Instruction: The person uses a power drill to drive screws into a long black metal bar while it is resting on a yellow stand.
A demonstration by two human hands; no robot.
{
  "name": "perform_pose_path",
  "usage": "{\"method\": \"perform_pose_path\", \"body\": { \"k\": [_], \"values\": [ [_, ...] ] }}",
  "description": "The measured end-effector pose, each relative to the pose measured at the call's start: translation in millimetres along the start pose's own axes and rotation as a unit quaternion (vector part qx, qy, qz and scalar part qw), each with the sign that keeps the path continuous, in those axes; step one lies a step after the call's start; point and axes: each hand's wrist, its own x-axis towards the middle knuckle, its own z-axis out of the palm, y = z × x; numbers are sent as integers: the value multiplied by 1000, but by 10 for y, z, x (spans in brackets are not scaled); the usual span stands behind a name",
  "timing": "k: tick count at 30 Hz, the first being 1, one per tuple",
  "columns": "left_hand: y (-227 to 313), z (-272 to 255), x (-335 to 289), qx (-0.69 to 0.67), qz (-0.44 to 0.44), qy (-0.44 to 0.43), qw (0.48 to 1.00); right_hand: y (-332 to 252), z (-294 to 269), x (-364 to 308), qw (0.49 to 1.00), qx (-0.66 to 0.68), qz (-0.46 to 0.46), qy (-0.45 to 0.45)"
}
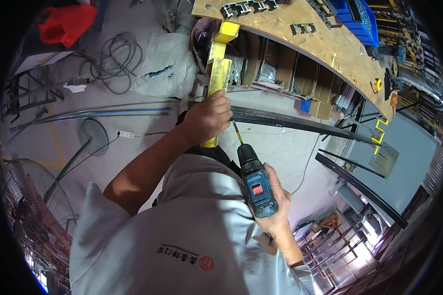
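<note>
My right hand [278, 196] grips a blue and black cordless drill [262, 196]. A long thin bit [237, 132] points from its chuck up and away, the tip close to the near side of a long dark metal profile [290, 119]. My left hand [209, 117] is closed over the profile near its left end, just left of the bit's tip. Its fingers hide that part of the profile. Beneath the hand runs a yellow metal support [219, 73], whose near end shows by my waist. The profile stretches from there to the right.
A wooden workbench [280, 19] carries short black profile pieces [302, 28], a blue bin [362, 22] and a yellow tape measure [377, 85]. Cardboard boxes [305, 73] stand beneath. A floor fan [39, 191], power strip [126, 134] and coiled cable [115, 61] lie left.
</note>
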Motion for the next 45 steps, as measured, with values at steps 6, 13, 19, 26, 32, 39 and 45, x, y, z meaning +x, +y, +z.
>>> {"method": "perform_pose_path", "body": {
  "k": [6,13,19,26,32,39,45],
  "values": [
    [-11,11,-24,-6,-12,-4,1000,-92,-36,60,999,-28,24,-21],
    [-44,45,-59,5,-15,-17,1000,-202,-106,152,998,-39,41,-41],
    [-39,51,-24,-11,-16,-23,1000,-300,-171,235,995,-53,73,-53],
    [-72,60,-39,-8,-16,-41,999,-426,-237,343,993,-54,71,-78],
    [-66,75,-32,13,-20,-47,999,-543,-254,467,989,-20,89,-117],
    [-94,171,-54,6,-14,-10,1000,-524,-269,553,986,-52,58,-150],
    [-67,111,-9,-28,-20,-15,999,-430,-264,515,984,-28,59,-167]
  ]
}}
